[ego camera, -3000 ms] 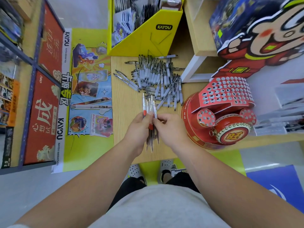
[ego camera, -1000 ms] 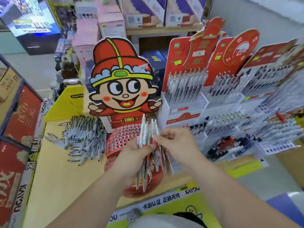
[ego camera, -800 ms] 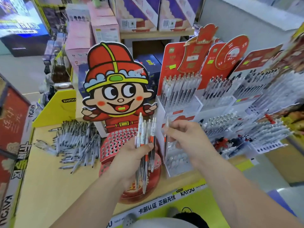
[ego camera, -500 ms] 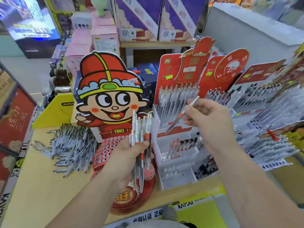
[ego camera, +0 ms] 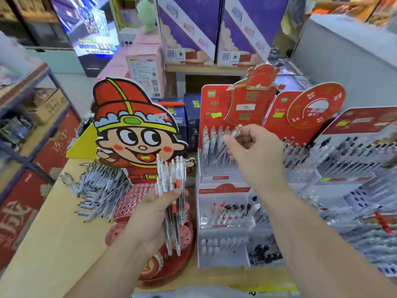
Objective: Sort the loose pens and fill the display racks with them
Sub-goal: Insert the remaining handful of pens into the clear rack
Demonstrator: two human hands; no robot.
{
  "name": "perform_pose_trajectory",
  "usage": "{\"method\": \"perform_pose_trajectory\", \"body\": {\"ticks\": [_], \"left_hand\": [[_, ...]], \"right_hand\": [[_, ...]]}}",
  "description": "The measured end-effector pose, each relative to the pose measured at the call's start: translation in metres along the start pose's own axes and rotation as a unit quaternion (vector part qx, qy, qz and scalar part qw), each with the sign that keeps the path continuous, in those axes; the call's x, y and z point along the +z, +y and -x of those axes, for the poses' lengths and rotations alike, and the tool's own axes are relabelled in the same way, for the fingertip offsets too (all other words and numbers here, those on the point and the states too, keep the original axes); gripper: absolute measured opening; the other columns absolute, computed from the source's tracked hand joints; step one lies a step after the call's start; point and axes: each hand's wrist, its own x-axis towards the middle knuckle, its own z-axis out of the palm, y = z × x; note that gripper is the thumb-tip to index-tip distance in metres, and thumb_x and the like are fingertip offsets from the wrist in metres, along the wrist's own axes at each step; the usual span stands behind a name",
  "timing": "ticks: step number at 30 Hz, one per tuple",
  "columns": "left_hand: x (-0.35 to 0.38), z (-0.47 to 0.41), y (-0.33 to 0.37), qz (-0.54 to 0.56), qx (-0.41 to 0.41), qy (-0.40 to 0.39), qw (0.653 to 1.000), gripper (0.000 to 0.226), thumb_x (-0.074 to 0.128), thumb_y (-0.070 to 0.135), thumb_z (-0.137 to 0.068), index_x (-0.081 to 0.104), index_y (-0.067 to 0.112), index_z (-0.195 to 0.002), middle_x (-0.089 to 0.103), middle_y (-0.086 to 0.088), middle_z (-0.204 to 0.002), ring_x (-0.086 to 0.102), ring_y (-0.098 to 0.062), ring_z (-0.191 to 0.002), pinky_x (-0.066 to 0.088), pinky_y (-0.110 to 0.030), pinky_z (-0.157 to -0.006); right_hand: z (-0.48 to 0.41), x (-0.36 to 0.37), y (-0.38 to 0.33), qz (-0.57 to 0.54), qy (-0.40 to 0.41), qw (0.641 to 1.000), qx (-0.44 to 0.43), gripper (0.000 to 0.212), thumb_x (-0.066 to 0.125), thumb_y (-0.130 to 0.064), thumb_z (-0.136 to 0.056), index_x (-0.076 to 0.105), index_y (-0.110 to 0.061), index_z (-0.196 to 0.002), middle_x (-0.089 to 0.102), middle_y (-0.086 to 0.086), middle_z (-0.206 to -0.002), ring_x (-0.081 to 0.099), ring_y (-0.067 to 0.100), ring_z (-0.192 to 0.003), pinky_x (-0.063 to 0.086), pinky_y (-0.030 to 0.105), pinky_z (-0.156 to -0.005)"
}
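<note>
One pen point(ego camera: 236, 131), pinched in the right hand point(ego camera: 255, 155), tilts into the top tier of the white rack point(ego camera: 212, 179). The left hand point(ego camera: 154, 214) grips a bundle of pens point(ego camera: 171, 179). Loose pens point(ego camera: 101, 190) lie heaped toward the table's point(ego camera: 53, 244) far left corner. Going in aslant, the pen may jam or topple its neighbours, and the bundle could slip.

Two hands point(ego camera: 150, 214) point(ego camera: 255, 155), perhaps six held pens point(ego camera: 171, 179), one cutout point(ego camera: 133, 134).
</note>
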Motion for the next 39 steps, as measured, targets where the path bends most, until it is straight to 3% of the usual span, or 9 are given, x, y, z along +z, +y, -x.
{"method": "perform_pose_trajectory", "body": {"ticks": [4,7,11,15,21,28,34,39], "left_hand": [[-0.003,-0.003,0.0,0.004,-0.006,0.004,1.0,0.024,0.07,0.018,-0.085,0.073,0.003,-0.104,0.069,-0.021,-0.087,0.067,-0.029,-0.072,0.055,-0.04,-0.066],[-0.008,-0.004,0.0,0.006,-0.011,0.008,1.0,0.022,0.066,0.015,-0.092,0.073,0.0,-0.108,0.069,-0.02,-0.086,0.066,-0.027,-0.072,0.055,-0.037,-0.065],[-0.012,-0.003,0.002,-0.007,-0.014,0.002,1.0,0.016,0.066,0.014,-0.093,0.081,0.013,-0.087,0.074,-0.018,-0.099,0.069,-0.026,-0.081,0.055,-0.039,-0.075],[-0.015,-0.001,0.006,-0.008,-0.018,0.001,1.0,0.015,0.067,0.013,-0.093,0.08,0.013,-0.086,0.075,-0.018,-0.096,0.069,-0.027,-0.08,0.053,-0.04,-0.074],[-0.014,0.0,0.011,-0.026,-0.021,-0.007,0.999,0.016,0.067,0.012,-0.093,0.079,0.013,-0.083,0.073,-0.015,-0.087,0.068,-0.023,-0.069,0.051,-0.038,-0.071],[-0.012,-0.001,0.017,-0.034,-0.011,-0.018,0.999,0.017,0.066,0.014,-0.094,0.08,0.011,-0.085,0.069,-0.018,-0.083,0.066,-0.021,-0.065,0.052,-0.034,-0.062],[-0.014,-0.003,0.022,-0.031,-0.004,-0.022,0.999,0.026,0.064,0.013,-0.095,0.082,0.023,-0.078,0.069,-0.019,-0.089,0.063,-0.023,-0.068,0.048,-0.037,-0.064],[-0.013,-0.004,0.021,-0.013,-0.005,-0.014,1.0,0.019,0.064,0.011,-0.096,0.08,0.016,-0.086,0.071,-0.015,-0.089,0.065,-0.019,-0.065,0.049,-0.038,-0.067]], "right_hand": [[-0.003,0.009,0.003,0.021,-0.008,1.0,-0.019,0.02,0.078,-0.03,-0.086,0.062,-0.026,-0.075,0.063,-0.011,-0.068,0.062,0.009,-0.064,0.055,0.032,-0.064],[-0.004,0.015,0.006,0.031,-0.017,0.999,-0.013,0.019,0.081,-0.031,-0.084,0.064,-0.024,-0.077,0.063,-0.012,-0.069,0.064,0.009,-0.065,0.055,0.029,-0.064],[-0.005,0.023,0.006,0.056,-0.023,0.998,-0.004,0.02,0.082,-0.034,-0.081,0.067,-0.021,-0.08,0.062,-0.014,-0.071,0.06,0.001,-0.065,0.048,0.017,-0.062],[-0.006,0.029,0.006,0.042,-0.03,0.999,0.011,0.022,0.084,-0.035,-0.079,0.069,-0.02,-0.08,0.067,-0.007,-0.07,0.067,0.013,-0.066,0.059,0.034,-0.065],[-0.004,0.028,0.011,0.013,-0.041,0.999,0.021,0.022,0.086,-0.034,-0.076,0.067,-0.023,-0.075,0.066,-0.003,-0.069,0.067,0.021,-0.067,0.058,0.04,-0.064],[0.001,0.035,0.02,0.039,-0.071,0.997,0.017,0.019,0.083,-0.036,-0.079,0.067,-0.029,-0.074,0.062,-0.012,-0.066,0.057,0.005,-0.061,0.057,0.036,-0.062],[0.001,0.033,0.016,0.081,-0.075,0.994,-0.002,0.017,0.08,-0.039,-0.082,0.073,-0.023,-0.086,0.064,-0.015,-0.07,0.058,0.0,-0.065,0.05,0.016,-0.061],[0.0,0.031,0.011,0.086,-0.078,0.993,-0.021,0.013,0.078,-0.032,-0.086,0.073,-0.02,-0.085,0.066,-0.011,-0.07,0.064,0.006,-0.067,0.058,0.032,-0.067]]}}
